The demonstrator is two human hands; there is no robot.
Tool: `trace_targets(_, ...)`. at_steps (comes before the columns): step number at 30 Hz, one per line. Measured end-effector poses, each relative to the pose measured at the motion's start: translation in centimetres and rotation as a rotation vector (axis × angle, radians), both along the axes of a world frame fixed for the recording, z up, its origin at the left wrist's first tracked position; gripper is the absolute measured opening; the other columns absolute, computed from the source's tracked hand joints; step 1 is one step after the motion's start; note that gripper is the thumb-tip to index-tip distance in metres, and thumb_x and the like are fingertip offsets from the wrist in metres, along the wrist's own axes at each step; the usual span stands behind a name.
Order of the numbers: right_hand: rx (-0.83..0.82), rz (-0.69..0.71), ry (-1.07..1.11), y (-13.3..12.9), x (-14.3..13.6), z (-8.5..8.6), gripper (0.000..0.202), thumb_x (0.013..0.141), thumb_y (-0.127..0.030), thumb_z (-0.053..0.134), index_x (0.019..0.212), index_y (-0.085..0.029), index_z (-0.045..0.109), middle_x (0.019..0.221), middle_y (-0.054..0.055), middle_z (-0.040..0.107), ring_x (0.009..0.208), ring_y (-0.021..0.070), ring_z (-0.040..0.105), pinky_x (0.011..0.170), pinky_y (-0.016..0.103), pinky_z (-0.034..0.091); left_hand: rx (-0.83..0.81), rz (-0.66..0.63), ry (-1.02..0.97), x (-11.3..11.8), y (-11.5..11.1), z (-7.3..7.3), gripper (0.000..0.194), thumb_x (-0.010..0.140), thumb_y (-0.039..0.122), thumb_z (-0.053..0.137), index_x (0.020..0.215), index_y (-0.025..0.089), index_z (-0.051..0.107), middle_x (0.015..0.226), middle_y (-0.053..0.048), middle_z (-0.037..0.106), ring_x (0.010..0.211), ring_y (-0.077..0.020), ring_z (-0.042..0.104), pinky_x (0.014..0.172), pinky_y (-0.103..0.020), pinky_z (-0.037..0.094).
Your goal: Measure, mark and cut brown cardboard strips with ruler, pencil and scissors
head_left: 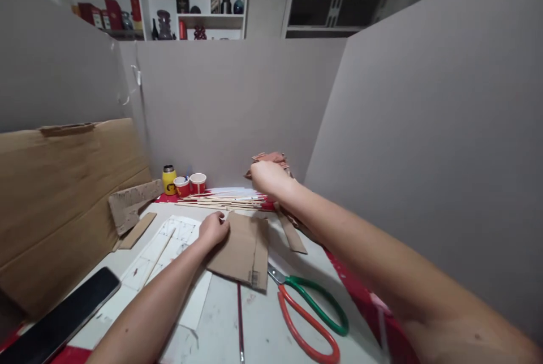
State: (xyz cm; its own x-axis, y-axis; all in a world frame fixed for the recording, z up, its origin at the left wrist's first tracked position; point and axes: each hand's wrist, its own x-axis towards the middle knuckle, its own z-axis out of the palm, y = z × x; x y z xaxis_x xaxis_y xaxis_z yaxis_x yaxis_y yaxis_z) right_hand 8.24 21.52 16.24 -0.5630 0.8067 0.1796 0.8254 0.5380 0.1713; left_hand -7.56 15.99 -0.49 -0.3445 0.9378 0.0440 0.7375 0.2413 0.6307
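Cardboard piece [240, 246] is lying on table [265, 333], left hand [214, 229] resting half-curled at its upper-left edge; can't tell if pinching. Right hand [270, 177] is overlapping brown scraps [272, 157], fingers hidden, grip unreadable. Cardboard's probably feeling light, stiff, crease-prone; side edges are offering best hold.

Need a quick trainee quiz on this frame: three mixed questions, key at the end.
1. Multiple choice: the left hand is at the edge of which thing?
a) the mobile phone
b) the flat cardboard piece
c) the wooden sticks

2. True or false: the scissors have two green handles.

3. Fill in the number: beside the yellow bottle stand ___ red-and-white cups.

Key:
1. b
2. False; one handle is green, the other orange.
3. Two
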Motion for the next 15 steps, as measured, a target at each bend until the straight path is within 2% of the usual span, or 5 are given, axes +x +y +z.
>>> trace_targets(3, -0.024, -0.141, -0.034, 3.5, 3.0, 0.0, 0.036, 0.095, -0.033, 0.065, 0.125, -0.014, 0.06, 0.126, 0.013, 0.062, 0.106, 0.0245, 0.065, 0.089, 0.043, 0.056, -0.022, -0.01, 0.028, -0.3, 0.4, -0.3, 0.033, 0.096, 0.035, 0.062, 0.125, 0.019, 0.06, 0.127, -0.01, 0.061, 0.106, -0.0244, 0.064, 0.088, -0.045, 0.055)
trace_targets(7, -0.057, -0.252, -0.063, 6.8, 5.4, -1.4, 0.038, 0.094, -0.033, 0.066, 0.125, -0.012, 0.06, 0.126, 0.014, 0.062, 0.106, 0.025, 0.065, 0.089, 0.043, 0.056, -0.03, -0.016, 0.065, -0.4, 0.7, -0.5, 0.033, 0.096, 0.035, 0.062, 0.125, 0.018, 0.06, 0.127, -0.01, 0.061, 0.106, -0.0245, 0.064, 0.088, -0.045, 0.055)
trace_targets(10, -0.074, -0.285, -0.07, 8.5, 5.8, -2.9, 0.038, 0.094, -0.033, 0.066, 0.125, -0.012, 0.06, 0.126, 0.014, 0.062, 0.106, 0.0251, 0.065, 0.089, 0.044, 0.056, -0.026, -0.028, 0.093, -0.4, 0.8, -0.5, 0.033, 0.096, 0.035, 0.062, 0.124, 0.018, 0.06, 0.126, -0.01, 0.062, 0.105, -0.0243, 0.064, 0.088, -0.045, 0.055)
trace_targets(15, -0.089, -0.279, -0.055, 11.1, 4.7, -5.1, 0.039, 0.094, -0.033, 0.066, 0.125, -0.011, 0.06, 0.126, 0.015, 0.062, 0.106, 0.0252, 0.065, 0.089, 0.043, 0.056, -0.008, -0.052, 0.143, -0.4, 0.9, -0.8, 0.032, 0.096, 0.035, 0.062, 0.123, 0.018, 0.061, 0.124, -0.009, 0.062, 0.104, -0.0238, 0.065, 0.087, -0.044, 0.056)
